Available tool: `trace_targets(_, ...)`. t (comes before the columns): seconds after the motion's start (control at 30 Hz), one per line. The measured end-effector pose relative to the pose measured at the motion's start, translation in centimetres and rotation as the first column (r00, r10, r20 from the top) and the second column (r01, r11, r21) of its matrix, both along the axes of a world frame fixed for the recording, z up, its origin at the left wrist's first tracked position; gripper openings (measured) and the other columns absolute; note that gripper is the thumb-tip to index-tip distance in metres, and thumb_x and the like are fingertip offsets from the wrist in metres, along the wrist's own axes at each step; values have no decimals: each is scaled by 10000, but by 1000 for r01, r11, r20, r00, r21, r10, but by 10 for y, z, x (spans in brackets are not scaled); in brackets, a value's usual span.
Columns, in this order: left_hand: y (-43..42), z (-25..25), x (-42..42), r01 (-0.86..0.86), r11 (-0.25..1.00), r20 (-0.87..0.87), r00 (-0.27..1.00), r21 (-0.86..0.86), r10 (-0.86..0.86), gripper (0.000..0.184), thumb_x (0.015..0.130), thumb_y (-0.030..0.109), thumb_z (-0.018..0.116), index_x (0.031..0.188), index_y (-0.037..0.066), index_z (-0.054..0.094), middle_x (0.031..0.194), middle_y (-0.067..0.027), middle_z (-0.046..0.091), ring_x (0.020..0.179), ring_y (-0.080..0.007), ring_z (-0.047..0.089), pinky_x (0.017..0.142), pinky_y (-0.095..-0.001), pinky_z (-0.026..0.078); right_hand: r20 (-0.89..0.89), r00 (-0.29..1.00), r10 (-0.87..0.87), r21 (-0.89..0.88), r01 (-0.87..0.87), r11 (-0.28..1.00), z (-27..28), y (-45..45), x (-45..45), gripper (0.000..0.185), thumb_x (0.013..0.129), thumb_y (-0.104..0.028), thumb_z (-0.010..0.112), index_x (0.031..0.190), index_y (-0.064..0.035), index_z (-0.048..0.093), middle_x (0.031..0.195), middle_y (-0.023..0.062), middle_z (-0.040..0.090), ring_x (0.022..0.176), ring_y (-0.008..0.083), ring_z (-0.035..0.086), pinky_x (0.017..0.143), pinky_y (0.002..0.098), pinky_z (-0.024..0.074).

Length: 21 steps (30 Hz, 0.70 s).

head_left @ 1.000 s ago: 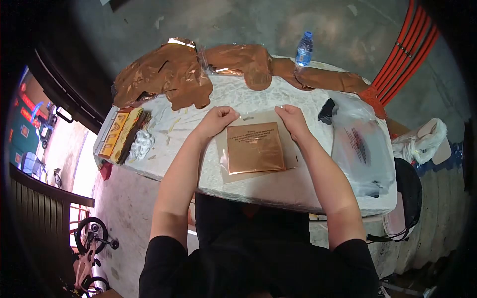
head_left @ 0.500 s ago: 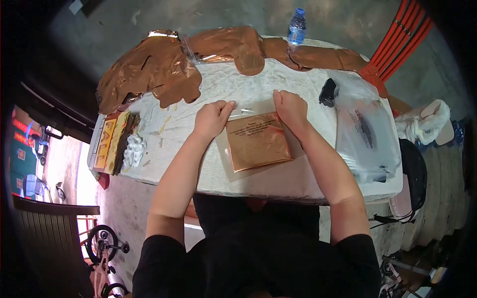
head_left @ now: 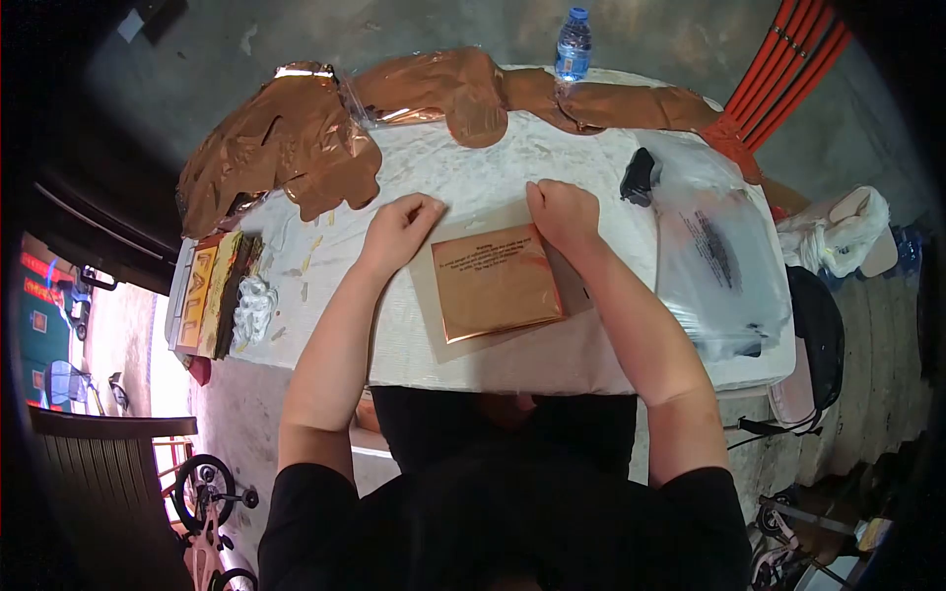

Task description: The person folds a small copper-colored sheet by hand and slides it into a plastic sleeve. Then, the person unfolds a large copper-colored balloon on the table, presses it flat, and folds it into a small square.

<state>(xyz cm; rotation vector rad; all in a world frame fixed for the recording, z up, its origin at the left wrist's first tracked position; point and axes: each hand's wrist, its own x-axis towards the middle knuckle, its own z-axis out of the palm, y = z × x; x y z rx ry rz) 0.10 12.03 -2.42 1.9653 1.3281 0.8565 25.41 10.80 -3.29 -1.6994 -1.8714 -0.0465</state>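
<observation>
A pale worktop [head_left: 478, 177] is supporting everything. Wide copper-coloured foil pieces [head_left: 305, 138] are stretching beyond a clear warning-printed bag [head_left: 501, 217], and a pile of printed plastic bags [head_left: 724, 261] is lying to that bag's right. A folded copper foil square [head_left: 498, 295] is already lying inside the bag, so that much looks done; whether its opening is closed cannot be told, and the wide pieces are lying unfolded. The left hand [head_left: 399, 231] and right hand [head_left: 567, 212] are curling, loosely clenched, at the bag's upper corners; whether they are pinching it is unclear. A water bottle [head_left: 573, 45] is standing farther beyond the bag.
</observation>
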Motion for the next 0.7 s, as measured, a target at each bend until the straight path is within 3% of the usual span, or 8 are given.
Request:
trace_targets(0.03, 0, 1, 0, 23, 1000, 9, 1000, -10, -23, 284, 946, 265, 569, 943, -9, 645, 755, -13, 613, 715, -82, 512, 674, -254, 438, -3, 1000, -2, 8, 2, 1000, 0, 0, 0, 370, 896, -307, 507, 661, -48, 626, 681, 162, 635, 649, 352, 632, 613, 446, 494)
trace_targets(0.37, 6, -1, -2, 55, 995, -9, 998, -89, -56, 274, 941, 251, 582, 948, -15, 648, 773, -6, 622, 731, -69, 512, 694, -245, 444, -28, 1000, 0, 16, 0, 1000, -4, 0, 2, 323, 873, -292, 539, 660, -71, 643, 657, 142, 642, 623, 326, 642, 597, 432, 508)
trace_targets(0.43, 7, -5, -2, 53, 999, 17, 998, -8, -53, 271, 897, 294, 626, 933, 31, 679, 712, -50, 641, 645, -95, 545, 616, -265, 448, -23, 1000, -10, 12, 10, 1000, -3, 0, 2, 325, 873, -294, 538, 664, -70, 646, 659, 143, 642, 626, 326, 642, 598, 434, 508)
trace_targets(0.7, 9, -9, -3, 53, 998, 45, 998, -19, -52, 274, 894, 297, 629, 919, 28, 675, 685, -41, 629, 618, -94, 533, 599, -262, 439, -10, 1000, -19, -17, 19, 1000, -4, 0, 2, 363, 899, -325, 494, 694, -69, 649, 688, 152, 645, 654, 353, 635, 618, 453, 498)
